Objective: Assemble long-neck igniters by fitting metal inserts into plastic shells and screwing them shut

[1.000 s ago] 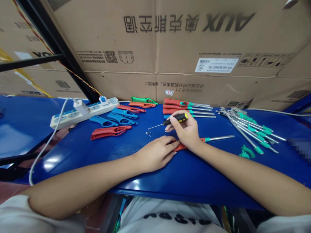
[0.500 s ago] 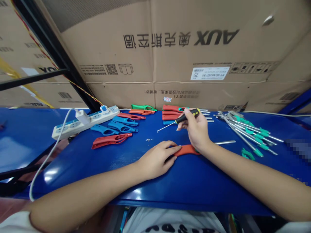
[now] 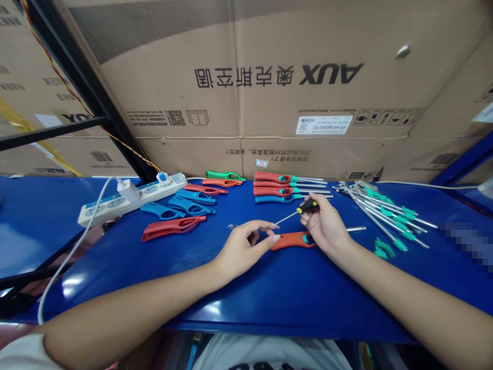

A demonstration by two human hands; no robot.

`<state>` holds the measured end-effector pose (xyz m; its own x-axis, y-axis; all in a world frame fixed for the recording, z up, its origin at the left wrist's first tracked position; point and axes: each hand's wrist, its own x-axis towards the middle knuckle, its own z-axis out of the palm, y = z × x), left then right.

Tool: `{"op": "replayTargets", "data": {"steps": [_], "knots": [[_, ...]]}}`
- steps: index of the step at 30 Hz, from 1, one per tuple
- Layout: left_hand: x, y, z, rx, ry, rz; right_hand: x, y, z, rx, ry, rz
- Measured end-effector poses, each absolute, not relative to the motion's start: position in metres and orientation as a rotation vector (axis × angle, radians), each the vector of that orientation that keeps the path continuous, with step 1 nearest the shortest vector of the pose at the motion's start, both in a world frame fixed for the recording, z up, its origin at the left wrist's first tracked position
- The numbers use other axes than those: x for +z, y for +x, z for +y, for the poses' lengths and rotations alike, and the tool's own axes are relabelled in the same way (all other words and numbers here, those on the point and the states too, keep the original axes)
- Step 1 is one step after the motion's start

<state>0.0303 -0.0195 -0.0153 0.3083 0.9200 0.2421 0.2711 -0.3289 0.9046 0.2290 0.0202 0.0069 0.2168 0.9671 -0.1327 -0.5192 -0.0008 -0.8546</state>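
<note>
My right hand (image 3: 327, 223) grips a screwdriver (image 3: 307, 207) by its black and yellow handle. The thin shaft points left and down, its tip at the fingertips of my left hand (image 3: 244, 246). Those fingers are bent in a loose pinch; anything between them is too small to make out. My left thumb is by the left end of an orange gas lighter (image 3: 290, 240), which lies flat on the table with a green trigger and a metal tube pointing right. My right hand partly covers the lighter. Small screws (image 3: 231, 226) lie just beyond my left hand.
Lighters with metal tubes (image 3: 273, 177) lie in a stack at the back. Several loose handle shells (image 3: 173, 227) are on the left beside a power strip (image 3: 111, 205). Metal tubes with green parts (image 3: 385, 210) are piled right. A large cardboard box (image 3: 246, 97) stands behind the blue table (image 3: 269, 303).
My right hand has lowered the screwdriver and moved slightly right, bringing its tip to my left fingertips. My left fingers have lifted partly off the orange lighter. The view has shifted a little.
</note>
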Motion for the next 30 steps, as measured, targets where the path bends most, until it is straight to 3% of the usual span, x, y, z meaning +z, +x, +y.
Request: {"op": "replayTargets", "data": {"steps": [30], "knots": [[-0.012,0.024,-0.019,0.977,1.957,1.009,-0.003,0.228,0.020,1.266,-0.917,-0.777]]}}
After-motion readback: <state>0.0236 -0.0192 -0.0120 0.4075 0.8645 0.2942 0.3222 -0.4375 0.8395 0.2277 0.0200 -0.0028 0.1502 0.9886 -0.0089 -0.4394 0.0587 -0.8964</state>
